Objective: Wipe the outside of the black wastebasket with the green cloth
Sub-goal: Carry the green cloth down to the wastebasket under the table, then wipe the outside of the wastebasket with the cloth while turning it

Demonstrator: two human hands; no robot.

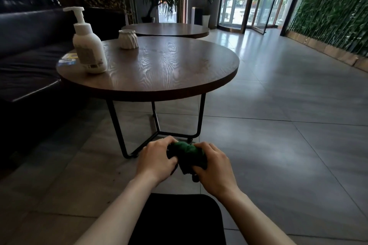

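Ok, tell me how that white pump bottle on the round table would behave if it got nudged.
The pump bottle is tall with a long pump head, so it probably tips rather than slides. It stands close to the round table's edge, so a fall could carry it off. It looks like plastic, likely not fragile.

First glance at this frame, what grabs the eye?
Both hands, the left hand and the right hand, grip a bunched green cloth low in the middle, above the grey tiled floor. Behind them stands a round wooden table with a white pump bottle near its left edge and a small white faceted pot further back. A black shape between the forearms may be the wastebasket; that is unclear.
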